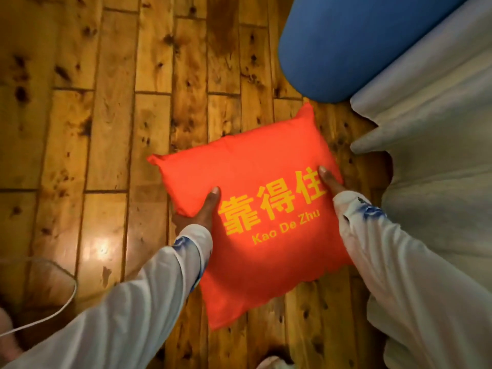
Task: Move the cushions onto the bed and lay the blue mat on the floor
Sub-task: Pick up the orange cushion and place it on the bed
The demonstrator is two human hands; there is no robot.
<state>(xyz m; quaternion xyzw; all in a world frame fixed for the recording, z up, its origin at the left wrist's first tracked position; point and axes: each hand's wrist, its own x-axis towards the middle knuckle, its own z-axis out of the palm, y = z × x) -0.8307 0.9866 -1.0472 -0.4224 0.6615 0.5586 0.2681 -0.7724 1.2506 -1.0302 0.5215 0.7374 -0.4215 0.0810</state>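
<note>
Under me: glossy knotty wooden plank floor (pixel 111 123), honey-orange boards with dark knots and staggered joints. Warm light, one bright glare spot on the boards lower left. Thin white cable (pixel 69 299) curves across the floor at the left edge. Pale grey-white draped sheet (pixel 439 161) hangs in folds along the right side, down to the floor. No walls or windows in view.

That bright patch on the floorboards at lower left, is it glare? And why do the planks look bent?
Head view: yes, a lamp's glare on the glossy wooden floor; warm, dim light tints everything orange. Head view: the wide-angle lens bows the planks toward the edges. Head view: the red cushion is sharp, the lower-left corner blurred.
</note>
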